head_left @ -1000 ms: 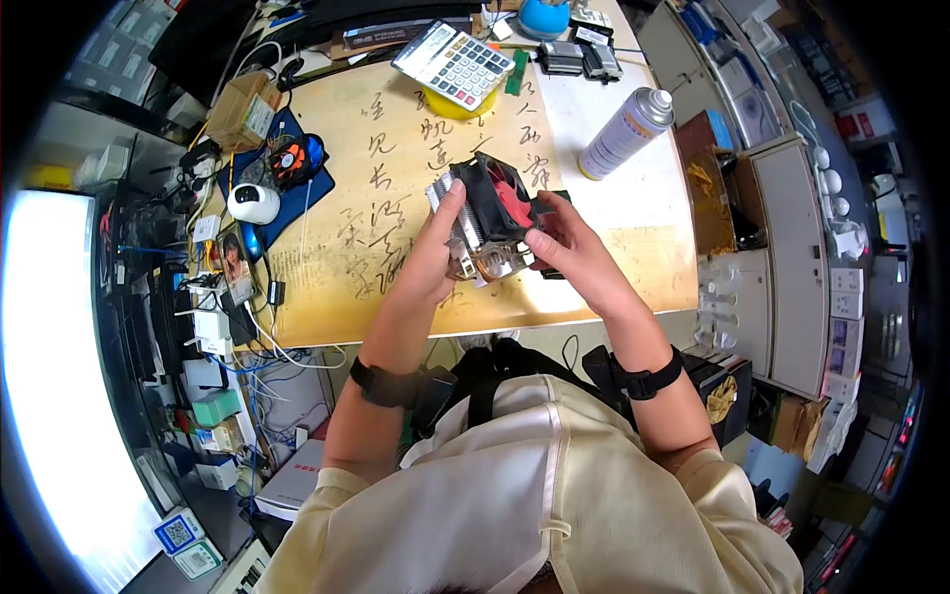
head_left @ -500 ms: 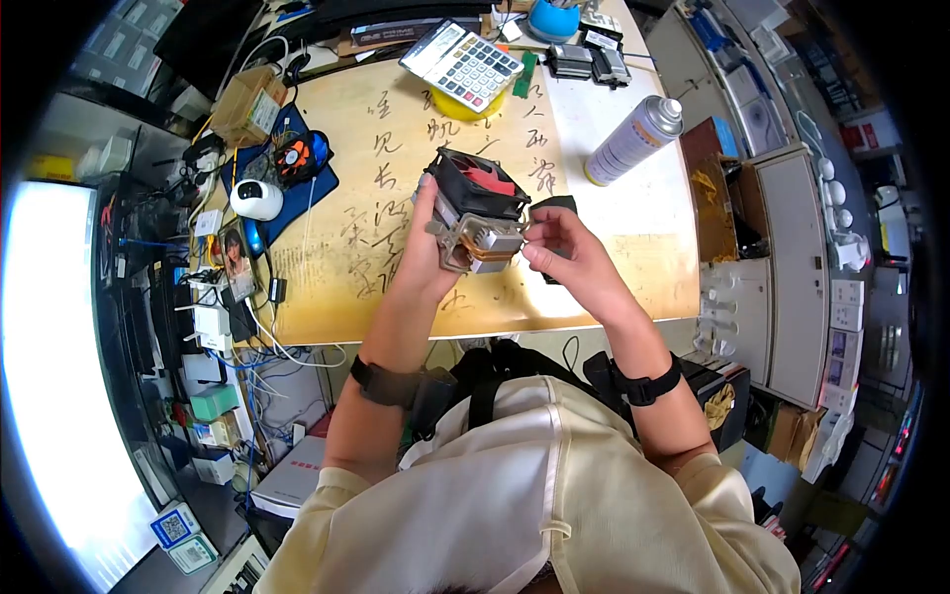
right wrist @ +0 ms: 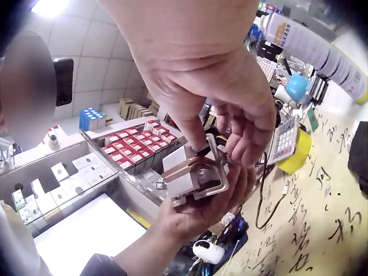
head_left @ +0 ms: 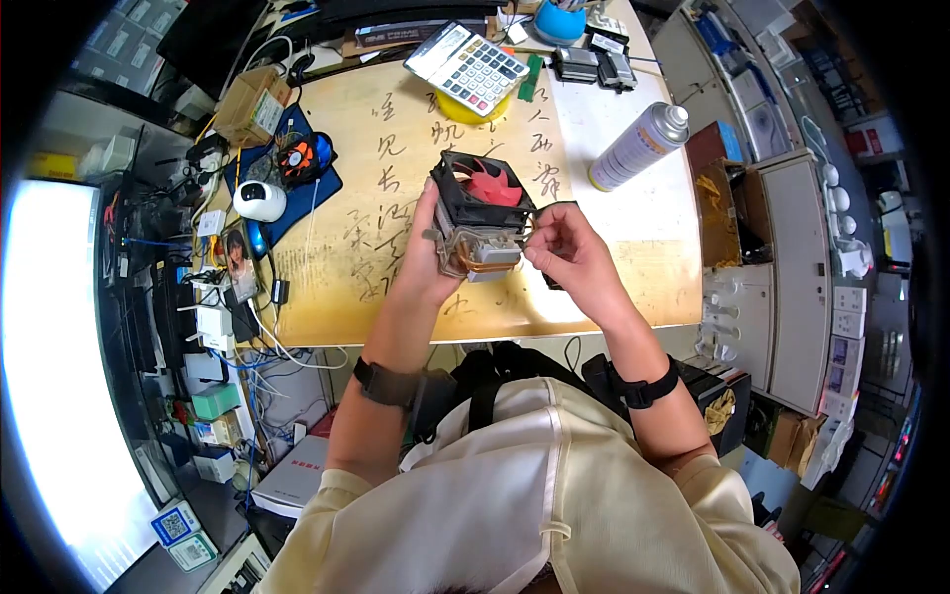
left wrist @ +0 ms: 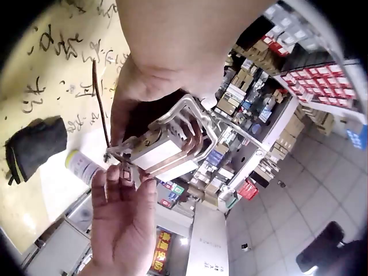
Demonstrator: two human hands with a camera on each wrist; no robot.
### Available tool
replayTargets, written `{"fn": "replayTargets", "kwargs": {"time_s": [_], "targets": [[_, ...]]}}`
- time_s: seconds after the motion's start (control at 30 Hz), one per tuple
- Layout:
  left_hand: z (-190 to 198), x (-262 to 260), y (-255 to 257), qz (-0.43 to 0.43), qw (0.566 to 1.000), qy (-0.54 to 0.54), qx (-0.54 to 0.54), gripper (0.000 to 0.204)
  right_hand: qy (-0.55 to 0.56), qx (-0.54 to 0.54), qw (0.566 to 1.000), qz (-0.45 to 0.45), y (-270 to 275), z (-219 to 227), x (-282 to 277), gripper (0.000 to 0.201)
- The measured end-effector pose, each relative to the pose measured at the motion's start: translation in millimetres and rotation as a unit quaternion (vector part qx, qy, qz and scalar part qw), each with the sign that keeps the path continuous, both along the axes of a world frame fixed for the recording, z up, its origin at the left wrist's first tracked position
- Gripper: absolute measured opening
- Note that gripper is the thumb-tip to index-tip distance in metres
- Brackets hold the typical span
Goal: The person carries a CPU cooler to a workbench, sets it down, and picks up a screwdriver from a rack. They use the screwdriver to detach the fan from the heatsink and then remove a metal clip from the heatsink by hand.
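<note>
A CPU cooler (head_left: 455, 203) with a black-framed red fan (head_left: 498, 188) is held above the table, its base (head_left: 500, 255) and copper heat pipes facing the person. My left hand (head_left: 424, 247) grips the cooler's left side. At its right, the fingertips and thumb of my right hand (head_left: 574, 252) pinch a small metal clip (left wrist: 125, 171) on the mounting bracket (right wrist: 221, 175). A thin brown cable (left wrist: 100, 103) runs from near the cooler. Behind the right hand lies a black cloth item (left wrist: 37, 146), mostly hidden in the head view.
A spray can (head_left: 638, 148) stands on the right of the table (head_left: 633, 277). At the back, a calculator (head_left: 470, 71) rests on a yellow round object (head_left: 475, 111). To the left are an orange-bladed fan (head_left: 305, 155), a white camera (head_left: 259, 201) and many cables.
The cooler has been turned so its fan tilts upward and its base faces the person. The right hand has moved from the fan's side down to the bracket clip.
</note>
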State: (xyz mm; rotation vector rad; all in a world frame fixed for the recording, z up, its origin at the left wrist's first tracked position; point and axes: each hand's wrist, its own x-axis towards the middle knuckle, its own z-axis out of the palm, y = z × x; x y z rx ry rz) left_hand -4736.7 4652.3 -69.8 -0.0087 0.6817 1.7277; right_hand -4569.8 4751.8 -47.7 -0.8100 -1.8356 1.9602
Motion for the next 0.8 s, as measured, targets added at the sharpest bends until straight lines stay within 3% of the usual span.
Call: {"fn": "replayTargets", "kwargs": {"time_s": [0.4, 0.8], "targets": [[-5, -5, -2, -0.006, 0.995, 0.024, 0.101, 0.053, -0.045, -0.018, 0.999, 0.021, 0, 11, -1, 0.018], [-11, -7, -3, 0.001, 0.998, 0.021, 0.065, 0.05, -0.047, 0.001, 0.998, 0.044, 2, -4, -3, 0.02]]}}
